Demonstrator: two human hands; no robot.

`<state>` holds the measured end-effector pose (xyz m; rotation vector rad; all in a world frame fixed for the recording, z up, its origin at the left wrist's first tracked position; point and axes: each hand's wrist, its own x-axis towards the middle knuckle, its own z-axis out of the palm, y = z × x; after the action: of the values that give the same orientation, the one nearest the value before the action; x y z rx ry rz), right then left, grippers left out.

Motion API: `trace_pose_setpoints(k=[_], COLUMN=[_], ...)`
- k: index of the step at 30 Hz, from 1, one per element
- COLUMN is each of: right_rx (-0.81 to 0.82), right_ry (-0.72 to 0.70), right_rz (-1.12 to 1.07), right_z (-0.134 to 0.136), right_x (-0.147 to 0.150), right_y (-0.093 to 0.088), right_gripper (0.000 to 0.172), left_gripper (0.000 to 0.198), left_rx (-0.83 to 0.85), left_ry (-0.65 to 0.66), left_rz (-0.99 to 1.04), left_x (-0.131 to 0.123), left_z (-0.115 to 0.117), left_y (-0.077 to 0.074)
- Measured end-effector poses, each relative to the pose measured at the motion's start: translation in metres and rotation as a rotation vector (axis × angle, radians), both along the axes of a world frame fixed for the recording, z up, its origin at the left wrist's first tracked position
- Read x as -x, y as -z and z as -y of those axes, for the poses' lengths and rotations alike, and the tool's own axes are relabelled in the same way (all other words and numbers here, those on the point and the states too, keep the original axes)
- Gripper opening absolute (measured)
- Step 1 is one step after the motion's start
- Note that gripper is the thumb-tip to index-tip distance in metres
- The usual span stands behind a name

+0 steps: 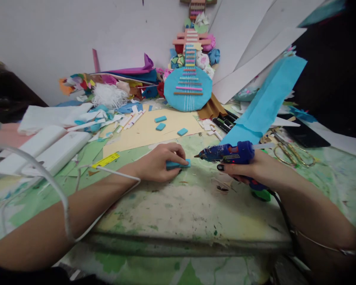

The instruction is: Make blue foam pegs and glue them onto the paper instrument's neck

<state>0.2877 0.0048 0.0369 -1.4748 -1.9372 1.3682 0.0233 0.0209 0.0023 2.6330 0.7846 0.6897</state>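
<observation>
Between the fingers and thumb of my left hand (161, 161) is a small blue block (178, 164), held low over the table. My right hand (255, 168) is wrapped round the grip of a dark blue glue gun (230, 152). Its nozzle points left at the block's right end, a small gap apart. A white glue stick (264, 146) sticks out of the gun's back. Just beyond my left hand, three similar small blue blocks lie on a sheet of cream paper (136, 132); one is the nearest blue block (182, 132).
A blue paper lute (188, 93) leans at the back among crumpled coloured paper. Gold-handled scissors (293, 154) and a tall blue paper strip (267, 101) are on the right. White power strips (56, 152) lie left, and a white cable (56, 186) loops over my left forearm.
</observation>
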Motion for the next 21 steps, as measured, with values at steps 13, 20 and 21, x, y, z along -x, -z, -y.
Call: trace_pose_setpoints(k=[13, 20, 21], right_rx=[-0.189, -0.618, -0.658], right_ry=[0.103, 0.653, 0.757], right_rz=[-0.125, -0.062, 0.095], right_z=[-0.001, 0.018, 0.021], right_x=[-0.021, -0.088, -0.101], right_y=[-0.001, -0.025, -0.029], right_gripper=[0.029, 0.027, 0.027], left_gripper=[0.029, 0.033, 0.033], left_rx=[0.086, 0.097, 0.074], left_ry=[0.047, 0.014, 0.013], left_rz=[-0.058, 0.035, 0.020], left_x=[0.003, 0.004, 0.003], left_z=[0.001, -0.008, -0.008], left_y=[-0.007, 0.000, 0.001])
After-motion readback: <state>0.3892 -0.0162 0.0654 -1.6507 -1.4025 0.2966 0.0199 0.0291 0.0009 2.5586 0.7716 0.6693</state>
